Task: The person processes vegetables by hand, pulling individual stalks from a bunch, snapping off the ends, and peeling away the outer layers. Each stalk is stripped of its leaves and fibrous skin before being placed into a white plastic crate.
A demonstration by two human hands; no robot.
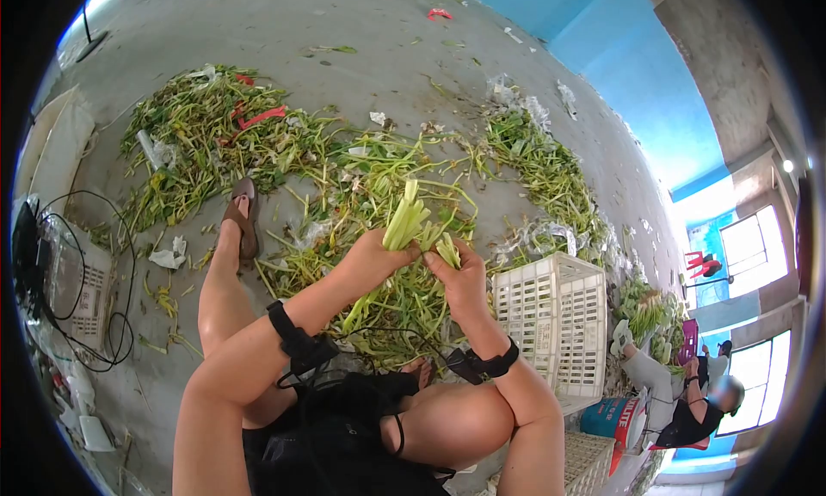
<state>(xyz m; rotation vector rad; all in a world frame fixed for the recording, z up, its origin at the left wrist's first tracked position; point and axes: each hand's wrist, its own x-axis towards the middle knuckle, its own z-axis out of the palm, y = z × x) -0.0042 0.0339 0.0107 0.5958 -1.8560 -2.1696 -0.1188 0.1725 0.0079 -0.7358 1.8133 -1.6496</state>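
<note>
Pale green cut stalks [404,216] stand in a bunch in my left hand [379,257], whose fingers are wrapped round them. Close beside it, my right hand [460,277] pinches a shorter piece of green stalk [446,250]. The two hands nearly meet at the fingertips. Both wrists wear black straps with small boxes. Under and beyond the hands, a heap of green and yellowish stalks and leaves [344,169] lies on the floor.
A white plastic crate [551,324] stands right of my right hand. A blue and red bucket [613,418] and a seated person [693,410] are at the lower right. Black cables [125,324] loop at the left. More trimmings [546,169] lie at the back right.
</note>
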